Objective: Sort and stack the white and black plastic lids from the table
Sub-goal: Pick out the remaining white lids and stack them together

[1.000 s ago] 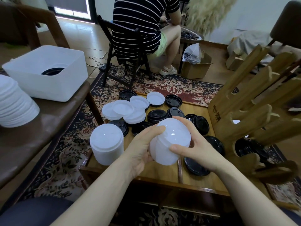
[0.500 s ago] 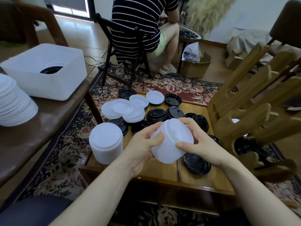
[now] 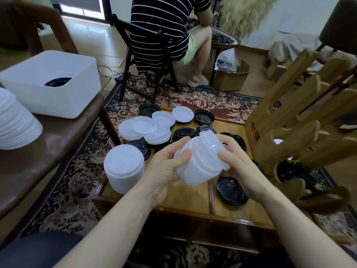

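Stack of white lids (image 3: 201, 161) held in the air over the bench (image 3: 189, 198), tilted, top pointing toward 1 o'clock. Left hand (image 3: 166, 171) grips its lower end, fingers curled round the side, thumb across the front. Right hand (image 3: 237, 163) grips the upper side, fingers clamped on the rim area, thumb at the front edge.

Step in hand, by my read: squaring up the held stack so the lids nest tight. To do it well: squeeze evenly from both ends, turn the stack to check for a proud rim, keep it tilted low so nothing slides off the top.

Finished white stack (image 3: 123, 169) stands upright at 9 o'clock of the hands, at the bench's left edge. Loose white lids (image 3: 144, 128) lie overlapped at 11 o'clock; black lids (image 3: 183, 133) scattered beyond at 12, one black lid (image 3: 231, 190) just under the right wrist at 5 o'clock. Plenty still unsorted.

Wooden rack (image 3: 293, 136) at 3 o'clock, close to the right hand, so mind the elbow. White tub (image 3: 54, 84) far at 10 o'clock.
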`<control>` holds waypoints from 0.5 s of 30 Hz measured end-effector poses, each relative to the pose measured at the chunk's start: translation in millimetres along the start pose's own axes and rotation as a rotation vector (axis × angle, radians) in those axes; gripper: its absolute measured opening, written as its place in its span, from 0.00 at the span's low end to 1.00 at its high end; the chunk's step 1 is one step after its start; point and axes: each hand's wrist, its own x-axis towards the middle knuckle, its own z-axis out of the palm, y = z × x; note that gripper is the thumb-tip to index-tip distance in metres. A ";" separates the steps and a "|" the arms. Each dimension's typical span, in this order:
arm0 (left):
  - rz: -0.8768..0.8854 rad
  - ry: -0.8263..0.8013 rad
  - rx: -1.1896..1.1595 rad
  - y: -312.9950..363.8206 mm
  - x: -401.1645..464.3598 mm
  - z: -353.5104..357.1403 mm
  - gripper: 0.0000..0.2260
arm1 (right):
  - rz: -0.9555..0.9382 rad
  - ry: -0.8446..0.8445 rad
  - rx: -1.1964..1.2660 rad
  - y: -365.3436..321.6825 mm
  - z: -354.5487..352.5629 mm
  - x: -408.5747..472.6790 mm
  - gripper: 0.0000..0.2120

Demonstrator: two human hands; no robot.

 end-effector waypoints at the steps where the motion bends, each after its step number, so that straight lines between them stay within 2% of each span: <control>1: 0.000 0.003 -0.012 0.7 0.1 -0.1 0.29 | 0.006 -0.003 0.020 -0.5 -0.4 0.0 0.32; 7: -0.011 -0.009 -0.028 2.9 0.3 0.7 0.27 | -0.002 -0.041 -0.021 -3.5 -4.2 0.6 0.31; 11: -0.003 -0.025 -0.001 2.3 -1.6 1.5 0.28 | -0.098 -0.071 -0.285 -8.1 -10.6 -1.1 0.31; 15: 0.099 0.054 0.032 -4.7 -3.9 6.8 0.24 | -0.119 -0.023 -0.367 -5.6 -7.5 -1.1 0.30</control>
